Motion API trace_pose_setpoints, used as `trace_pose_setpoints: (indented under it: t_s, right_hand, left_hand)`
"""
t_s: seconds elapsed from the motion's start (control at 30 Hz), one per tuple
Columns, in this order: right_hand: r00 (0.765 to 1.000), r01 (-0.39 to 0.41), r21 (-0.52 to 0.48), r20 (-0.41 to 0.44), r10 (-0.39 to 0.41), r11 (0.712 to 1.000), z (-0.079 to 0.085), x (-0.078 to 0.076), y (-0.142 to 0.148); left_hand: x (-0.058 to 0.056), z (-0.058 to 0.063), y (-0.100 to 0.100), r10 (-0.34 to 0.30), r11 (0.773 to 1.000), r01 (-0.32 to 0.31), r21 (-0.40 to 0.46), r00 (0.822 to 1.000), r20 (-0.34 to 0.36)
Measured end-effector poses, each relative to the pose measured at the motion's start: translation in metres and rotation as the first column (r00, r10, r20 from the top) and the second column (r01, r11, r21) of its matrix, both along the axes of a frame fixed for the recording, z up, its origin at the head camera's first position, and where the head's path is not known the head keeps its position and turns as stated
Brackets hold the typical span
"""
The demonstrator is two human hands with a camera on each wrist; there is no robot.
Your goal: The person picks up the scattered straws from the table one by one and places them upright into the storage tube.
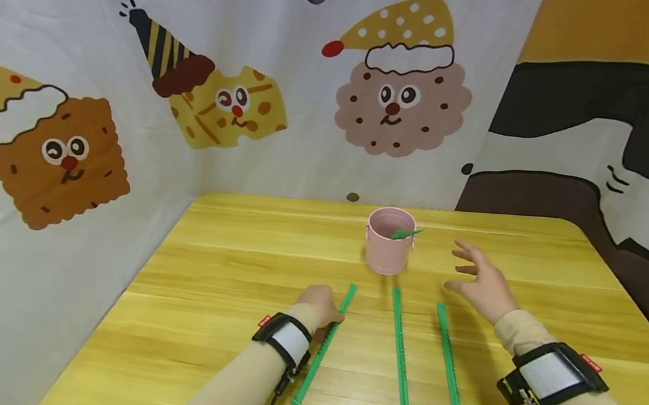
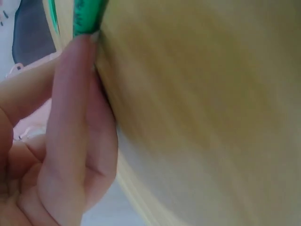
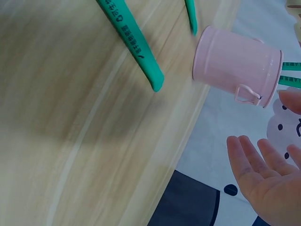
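Note:
Three long green wrapped straws with dark printing lie on the table: a left one [image 1: 315,364], a middle one [image 1: 400,363] and a right one [image 1: 451,383]. My left hand [image 1: 318,304] is at the upper half of the left straw, thumb and finger pinching it; in the left wrist view the fingertips meet the green straw [image 2: 87,18] close to the tabletop. My right hand [image 1: 484,288] hovers with spread fingers to the right of a pink bucket [image 1: 386,255], holding nothing. Green ends [image 3: 291,81] stick out of the bucket's mouth.
The yellow wood-grain table [image 1: 217,270] ends at a cloth backdrop [image 1: 305,166] with cartoon prints. A small lug [image 3: 246,96] sits on the bucket's side. The bucket stands upright behind the middle straw. Straps with cables are worn on both wrists.

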State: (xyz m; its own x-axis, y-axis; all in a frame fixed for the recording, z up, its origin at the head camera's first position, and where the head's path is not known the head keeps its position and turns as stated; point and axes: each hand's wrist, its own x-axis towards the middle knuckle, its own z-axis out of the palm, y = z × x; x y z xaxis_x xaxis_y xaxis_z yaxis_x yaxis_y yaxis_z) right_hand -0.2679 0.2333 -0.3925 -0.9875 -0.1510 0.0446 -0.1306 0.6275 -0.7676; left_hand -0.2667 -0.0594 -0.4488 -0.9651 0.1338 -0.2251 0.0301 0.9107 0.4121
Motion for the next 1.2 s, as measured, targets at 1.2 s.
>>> trace_pose_setpoints:
  t_s: [1.2]
  right_hand:
    - [1.000,0.023,0.015,-0.002,-0.023,1.000,-0.025,0.017,0.027]
  left_hand:
    - [-0.068,0.114,0.043,-0.057,0.964,0.189,0.189,0.835,-0.547]
